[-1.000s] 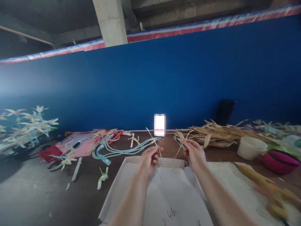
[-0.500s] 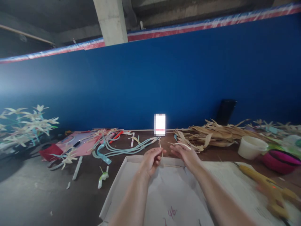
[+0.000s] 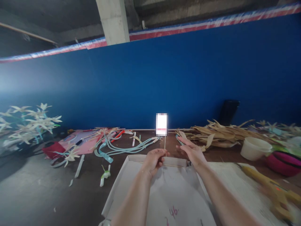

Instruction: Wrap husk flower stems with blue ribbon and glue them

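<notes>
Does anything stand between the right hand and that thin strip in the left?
Nothing visible does. The thin strip is pinched in the left hand; only a gap separates it from the open right hand.

Left hand curled in pinch; right hand apart, open, fingers loosely extended; both forearms stretched forward.

So a second ago the right hand was pinching a pale strip; half a second ago the strip lay across it. Now its fingers are spread and that strip's out of sight. The gap between the hands shrank, then opened back up. Meanwhile the left hand's thin strip went from leaning left to pretty much upright.
</notes>
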{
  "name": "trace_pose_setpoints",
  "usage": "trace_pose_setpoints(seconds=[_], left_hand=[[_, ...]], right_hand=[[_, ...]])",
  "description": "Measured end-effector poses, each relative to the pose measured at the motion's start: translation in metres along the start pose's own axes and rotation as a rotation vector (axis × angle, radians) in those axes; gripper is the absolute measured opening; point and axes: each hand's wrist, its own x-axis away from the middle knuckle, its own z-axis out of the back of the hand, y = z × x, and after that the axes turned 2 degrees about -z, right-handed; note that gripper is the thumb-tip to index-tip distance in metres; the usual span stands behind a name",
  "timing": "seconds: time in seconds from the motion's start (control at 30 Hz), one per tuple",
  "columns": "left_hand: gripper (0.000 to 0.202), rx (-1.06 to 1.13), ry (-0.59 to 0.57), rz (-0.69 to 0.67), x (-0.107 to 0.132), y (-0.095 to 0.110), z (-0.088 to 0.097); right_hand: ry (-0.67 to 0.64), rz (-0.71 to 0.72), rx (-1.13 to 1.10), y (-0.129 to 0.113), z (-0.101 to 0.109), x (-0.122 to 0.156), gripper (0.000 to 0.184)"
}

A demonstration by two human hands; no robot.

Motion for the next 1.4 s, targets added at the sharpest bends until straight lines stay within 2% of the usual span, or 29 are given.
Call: trace_pose_setpoints(seconds=[0.07,0.27,0.37,0.47,0.53,0.67,0.77,0.83,0.9,1.0,1.1,1.23,1.4], left_hand=[[0.024,-0.002,0.001,-0.004,-0.001,-0.001,0.001],[0.025,-0.041,0.001,-0.005,-0.003,-0.003,0.002],[0.025,-0.049,0.002,0.004,-0.002,-0.003,0.002],[0.024,-0.048,0.001,0.008,-0.002,-0.002,0.001],[0.025,-0.049,0.008,0.011,-0.001,-0.002,0.0],[0.025,-0.05,0.008,0.003,0.0,-0.001,0.0],[0.025,-0.05,0.008,0.008,0.0,-0.001,0.0],[0.025,-0.061,0.006,0.009,0.0,-0.001,-0.001],[0.026,-0.09,0.006,0.004,0.001,0.0,-0.002],[0.025,-0.168,-0.006,-0.007,0.001,-0.001,-0.004],[0.024,-0.246,-0.035,-0.013,0.003,-0.002,-0.006],[0.024,-0.304,-0.048,-0.004,0.004,-0.003,-0.006],[0.027,-0.365,-0.082,-0.021,0.002,-0.006,-0.005]], right_hand=[[0.067,-0.064,0.016,-0.002,0.002,0.0,0.047],[0.303,-0.045,0.324,-0.002,0.014,-0.005,0.052],[0.379,-0.068,0.462,0.001,0.02,-0.008,0.052],[0.416,0.018,0.582,0.003,0.02,-0.007,0.043],[0.374,0.085,0.618,0.004,0.016,-0.005,0.038],[0.236,0.061,0.734,0.003,0.01,0.002,0.036],[0.29,0.145,0.821,0.001,0.007,0.005,0.032],[0.313,0.216,0.778,-0.001,0.005,0.006,0.029],[0.209,0.233,0.61,-0.003,0.001,0.007,0.03],[-0.062,0.182,0.304,-0.007,-0.012,0.012,0.032],[-0.199,0.135,0.209,-0.01,-0.024,0.018,0.031],[-0.199,0.121,0.197,-0.011,-0.028,0.02,0.027],[-0.104,0.153,0.206,-0.006,-0.022,0.015,0.031]])
